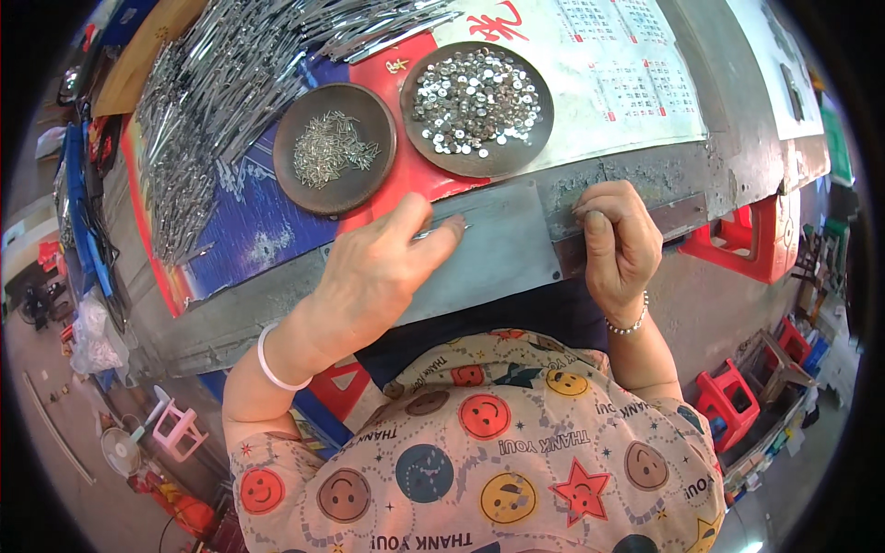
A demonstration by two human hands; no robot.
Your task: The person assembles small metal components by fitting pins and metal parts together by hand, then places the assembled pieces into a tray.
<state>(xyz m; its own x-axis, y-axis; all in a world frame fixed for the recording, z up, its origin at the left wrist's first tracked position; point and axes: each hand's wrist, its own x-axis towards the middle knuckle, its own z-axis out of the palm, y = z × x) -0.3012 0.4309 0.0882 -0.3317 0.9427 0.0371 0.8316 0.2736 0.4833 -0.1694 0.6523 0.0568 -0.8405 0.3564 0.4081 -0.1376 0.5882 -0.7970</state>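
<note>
My left hand [387, 258] is closed in a pinch over the smooth grey metal plate [502, 240] at the table's near edge. Between its thumb and forefinger a bit of a slim, shiny metal piece [422, 234] shows; the fingers cover most of it. My right hand [619, 238] is curled with thumb and fingertips together, just right of the plate. Whatever it may hold is hidden. Beyond my left hand, a dark round dish [287, 170] contains small silver pins [332, 149]. A larger dark dish [544, 101] beside it contains small round silver and white discs [477, 100].
Long thin silver metal strips [212, 101] lie heaped at the far left. Printed calendar paper [562, 92] covers part of the worn table [728, 111]. Red plastic stools [770, 240] stand at the right, a pink stool [178, 430] and a fan [122, 450] at lower left.
</note>
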